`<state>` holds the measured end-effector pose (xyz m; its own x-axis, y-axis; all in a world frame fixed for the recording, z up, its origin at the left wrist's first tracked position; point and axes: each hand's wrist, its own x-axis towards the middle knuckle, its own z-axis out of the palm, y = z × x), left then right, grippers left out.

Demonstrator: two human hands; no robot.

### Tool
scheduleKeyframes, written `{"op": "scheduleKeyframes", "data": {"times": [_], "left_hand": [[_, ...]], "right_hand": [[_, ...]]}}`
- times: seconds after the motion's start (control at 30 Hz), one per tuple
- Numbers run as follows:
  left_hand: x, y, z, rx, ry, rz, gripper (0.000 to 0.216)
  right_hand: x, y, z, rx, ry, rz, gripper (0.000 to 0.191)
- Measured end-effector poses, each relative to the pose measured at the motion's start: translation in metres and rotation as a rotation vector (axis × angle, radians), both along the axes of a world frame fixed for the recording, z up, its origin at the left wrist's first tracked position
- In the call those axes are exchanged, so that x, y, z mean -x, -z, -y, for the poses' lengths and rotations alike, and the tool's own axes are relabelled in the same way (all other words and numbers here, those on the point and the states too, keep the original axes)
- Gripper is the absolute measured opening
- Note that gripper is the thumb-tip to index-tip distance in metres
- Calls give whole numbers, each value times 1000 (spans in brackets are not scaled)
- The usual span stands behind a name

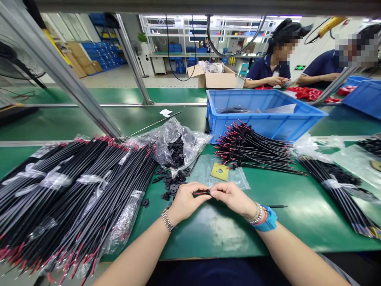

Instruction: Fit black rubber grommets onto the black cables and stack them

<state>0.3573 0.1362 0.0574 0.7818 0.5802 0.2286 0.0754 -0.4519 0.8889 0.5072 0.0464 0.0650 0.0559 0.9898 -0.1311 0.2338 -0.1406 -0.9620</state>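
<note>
Above the green table, my left hand [187, 197] pinches the stripped end of a black cable [278, 206], where red and black wires show. My right hand [230, 196] pinches the same cable close by, at a small black part [208, 192] mostly hidden by the fingertips. The cable's far end sticks out past my right wrist. Small black plastic pieces [171, 184] lie loose beyond my left hand, spilling from a clear plastic bag [190, 143]. Just beyond my hands is a yellow square card [219, 171] with a hole, on a flat clear bag [238, 180].
Bundles of black cables [74, 190] with red ends cover the left side. Another cable pile [253, 149] lies before a blue bin [264, 123]. A tied bundle [336, 190] is at right. A metal post [68, 71] slants at left. Two people sit across the bench.
</note>
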Motion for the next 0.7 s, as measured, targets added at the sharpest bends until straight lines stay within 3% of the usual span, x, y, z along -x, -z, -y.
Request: {"op": "scheduleKeyframes", "data": {"times": [0.4, 0.7], "left_hand": [[0, 2, -1, -25, -5, -9, 9], [1, 6, 3, -200, 26, 17, 8]], "right_hand": [[-2, 2, 0, 3, -9, 119, 18], [-5, 6, -2, 93, -40, -48, 21]]}}
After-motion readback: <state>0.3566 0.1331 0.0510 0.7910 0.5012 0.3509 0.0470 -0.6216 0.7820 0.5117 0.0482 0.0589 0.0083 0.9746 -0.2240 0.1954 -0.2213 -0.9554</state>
